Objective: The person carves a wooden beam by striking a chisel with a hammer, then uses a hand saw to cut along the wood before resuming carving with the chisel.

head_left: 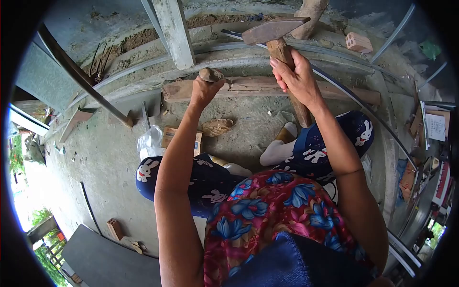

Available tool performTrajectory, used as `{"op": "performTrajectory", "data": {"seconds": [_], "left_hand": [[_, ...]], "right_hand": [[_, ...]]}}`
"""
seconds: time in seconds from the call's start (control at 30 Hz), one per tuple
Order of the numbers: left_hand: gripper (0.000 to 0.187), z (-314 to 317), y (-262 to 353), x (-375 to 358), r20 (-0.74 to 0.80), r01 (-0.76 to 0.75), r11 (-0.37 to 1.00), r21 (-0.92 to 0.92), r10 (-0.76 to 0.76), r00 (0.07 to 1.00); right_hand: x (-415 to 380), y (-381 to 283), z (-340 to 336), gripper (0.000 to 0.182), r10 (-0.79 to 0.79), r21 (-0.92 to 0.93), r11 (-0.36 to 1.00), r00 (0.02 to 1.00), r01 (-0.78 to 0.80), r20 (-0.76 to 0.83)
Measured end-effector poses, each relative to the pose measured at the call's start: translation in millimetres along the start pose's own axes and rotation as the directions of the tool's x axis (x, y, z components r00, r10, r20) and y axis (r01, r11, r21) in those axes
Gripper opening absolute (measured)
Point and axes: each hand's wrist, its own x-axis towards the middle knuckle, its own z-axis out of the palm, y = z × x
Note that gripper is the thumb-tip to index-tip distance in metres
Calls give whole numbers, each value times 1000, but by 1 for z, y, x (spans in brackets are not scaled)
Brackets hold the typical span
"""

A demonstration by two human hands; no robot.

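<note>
My right hand [297, 79] is closed around the wooden handle of a hammer [276, 30], raised with its steel head up and to the left. The handle's lower end slants down toward my knee. My left hand [205, 91] is closed on a round-ended wooden handle [210, 74], which looks like a chisel's; the rest of that tool is hidden by my fist. It sits over the left part of a long wooden beam [258, 86] lying on the floor in front of me.
Behind the beam run a low concrete ledge and a post [174, 33]. A long dark metal bar [363, 99] slants across the right. A brick [358, 43] sits at the back right. Near my feet lie a small box [173, 136], a plastic bag [150, 141] and a brown bundle [217, 126].
</note>
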Motion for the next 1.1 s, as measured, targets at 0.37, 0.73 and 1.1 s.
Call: {"op": "performTrajectory", "data": {"seconds": [0.37,0.73,1.1], "left_hand": [[31,0,-2,4,19,11,993,118,-14,1000],[41,6,-3,12,-27,-20,985,172,25,999],[33,13,2,17,-46,-128,988,87,133,990]], "right_hand": [[-4,-7,8,27,22,-61,998,999,-20,35],[21,-53,36,32,-313,-390,851,936,351,158],[43,-29,67,34,47,-721,648,933,244,357]]}}
